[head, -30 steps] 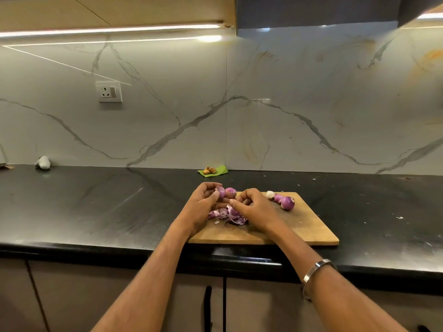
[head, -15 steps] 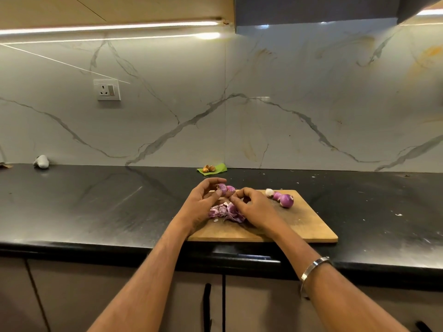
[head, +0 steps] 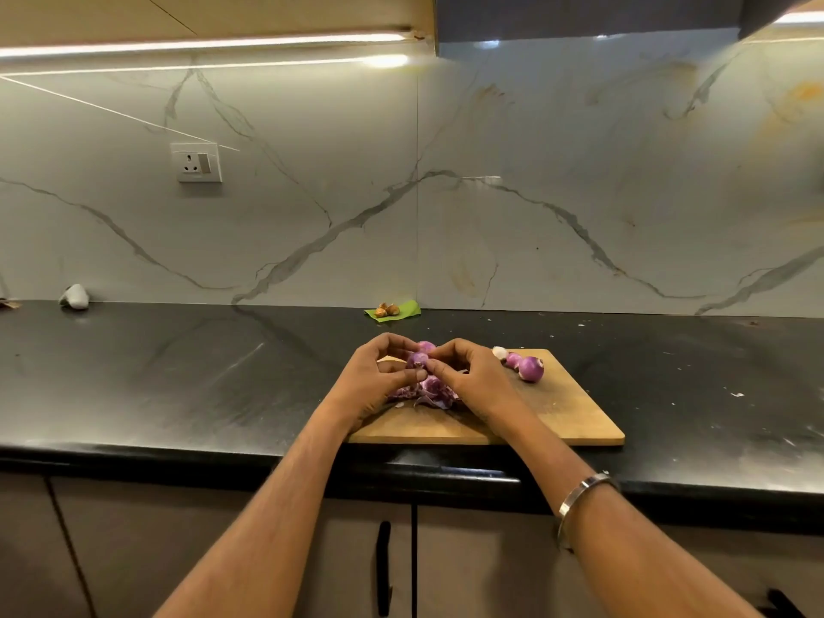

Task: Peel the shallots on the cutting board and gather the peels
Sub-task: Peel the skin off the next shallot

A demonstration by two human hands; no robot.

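Observation:
A purple shallot [head: 417, 359] is held just above the wooden cutting board [head: 557, 417], between both hands. My left hand [head: 372, 381] grips it with thumb and curled fingers. My right hand [head: 472, 376] pinches at its right side. Another shallot [head: 426, 346] shows just behind the fingers. A heap of purple peels [head: 428, 390] lies on the board under the hands, partly hidden. Two peeled shallots [head: 525, 366] and a small white piece [head: 499, 351] lie at the board's back right.
The board sits on a black counter [head: 178, 385] near its front edge. A green leaf with small brown nuts [head: 392, 310] lies by the marble wall. A white lump [head: 75, 296] rests at the far left. Cabinet doors with black handles [head: 382, 568] hang below.
Both hands have drawn closer together around the shallot, which now sits deeper between the fingers. The peels and the shallots on the board have not moved.

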